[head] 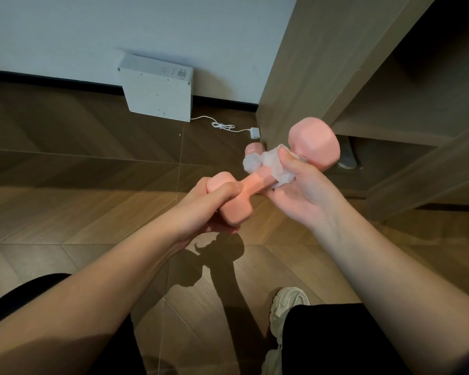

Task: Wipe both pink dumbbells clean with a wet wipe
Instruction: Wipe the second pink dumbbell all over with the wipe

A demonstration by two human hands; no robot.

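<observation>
pink dumbbell (257, 178), held in both hands above a wooden floor (92, 212), wet wipe (271, 163) on its handle.
left hand (214, 209) curled tight round the near head; right hand (306, 190) pinches the wet wipe round the handle, thumb on top, just beside the far head. dumbbell tilted, far head higher. second pink dumbbell (252, 149): one end shows behind the wipe, low by the corner of the wooden cabinet (309, 63). white box (157, 90) leans on the wall, its cable (222, 126) trailing toward the cabinet.
</observation>
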